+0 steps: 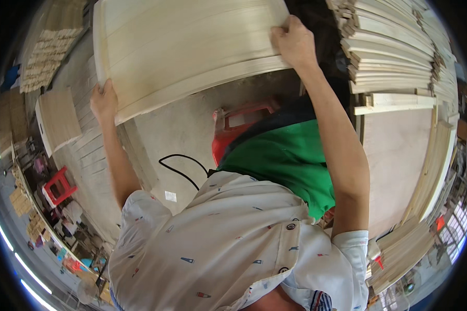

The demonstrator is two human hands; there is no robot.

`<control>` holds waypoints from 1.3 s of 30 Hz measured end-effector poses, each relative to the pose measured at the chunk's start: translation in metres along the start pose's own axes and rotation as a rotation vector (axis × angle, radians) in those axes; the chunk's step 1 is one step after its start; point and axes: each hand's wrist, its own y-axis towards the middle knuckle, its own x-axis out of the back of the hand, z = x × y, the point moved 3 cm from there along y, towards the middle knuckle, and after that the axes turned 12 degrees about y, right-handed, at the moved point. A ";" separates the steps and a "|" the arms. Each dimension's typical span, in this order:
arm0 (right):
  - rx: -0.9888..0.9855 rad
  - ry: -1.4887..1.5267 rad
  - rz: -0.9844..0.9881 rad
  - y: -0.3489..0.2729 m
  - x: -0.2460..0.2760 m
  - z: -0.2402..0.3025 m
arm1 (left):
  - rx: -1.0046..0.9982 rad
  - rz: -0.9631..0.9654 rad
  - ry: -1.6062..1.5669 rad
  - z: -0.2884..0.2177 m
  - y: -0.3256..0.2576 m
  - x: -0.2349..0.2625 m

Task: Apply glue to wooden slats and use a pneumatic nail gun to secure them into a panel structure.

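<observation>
Between left hand and right hand, the pale wooden panel sits gripped.

The wide panel in the upper middle of the frame is pale bare wood, smooth and matt, with faint straight grain running along it and thin layered edges along its lower side. The stacked boards at upper right are the same light raw wood, their cut ends rougher. The floor under the panel is grey concrete, dull and slightly stained. The stool at centre is red plastic with a slight gloss. The cable lying on the floor is black, rubbery and smooth. The shirt in the lower middle is white printed cloth, soft and matt.
</observation>
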 end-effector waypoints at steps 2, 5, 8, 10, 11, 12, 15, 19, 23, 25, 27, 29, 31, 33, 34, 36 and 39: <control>0.065 -0.023 -0.044 0.001 0.004 0.006 | 0.021 0.026 -0.015 -0.010 -0.005 0.000; 0.142 -0.094 -0.073 -0.001 0.011 0.004 | 0.003 0.004 -0.007 -0.014 0.000 -0.004; 0.093 -0.087 -0.052 -0.007 0.009 0.006 | 0.018 0.009 -0.016 -0.010 -0.003 0.000; 0.097 -0.062 -0.056 -0.007 0.006 0.006 | 0.016 -0.002 -0.011 -0.007 -0.004 0.001; 0.099 -0.038 -0.060 -0.007 0.005 0.006 | 0.012 -0.012 -0.006 -0.006 -0.004 0.001; 0.097 -0.040 -0.060 -0.005 0.006 0.009 | 0.010 -0.010 -0.007 -0.009 -0.005 0.003; 0.019 -0.037 -0.025 -0.003 0.008 0.011 | 0.026 0.008 0.034 -0.016 -0.006 0.004; 0.024 -0.002 -0.035 -0.005 0.007 0.003 | -0.002 0.002 0.031 -0.017 -0.005 -0.003; 0.125 0.159 0.074 -0.020 0.014 0.002 | -0.160 0.141 -0.121 0.006 -0.018 0.011; 0.078 0.237 0.321 -0.041 0.033 -0.005 | -0.289 0.338 -0.211 0.009 -0.038 0.020; 0.060 0.139 0.423 -0.058 0.046 -0.005 | -0.337 0.499 -0.194 0.005 -0.059 0.029; 0.124 0.037 0.340 -0.058 0.041 -0.015 | -0.567 0.365 -0.109 0.002 -0.069 0.029; -0.047 0.050 0.367 -0.055 0.037 -0.020 | -0.660 0.270 -0.076 -0.004 -0.068 0.017; 0.016 -0.012 0.401 -0.054 0.028 -0.028 | -0.701 0.159 -0.078 -0.018 -0.066 0.009; 0.015 0.007 0.447 -0.051 0.021 -0.026 | -0.676 0.146 -0.109 -0.012 -0.067 0.012; 0.090 0.057 0.468 -0.054 0.013 -0.037 | -0.695 0.303 -0.108 -0.008 -0.066 0.011; 0.259 0.076 0.232 -0.056 -0.008 -0.061 | -0.651 0.172 0.031 0.011 -0.059 0.000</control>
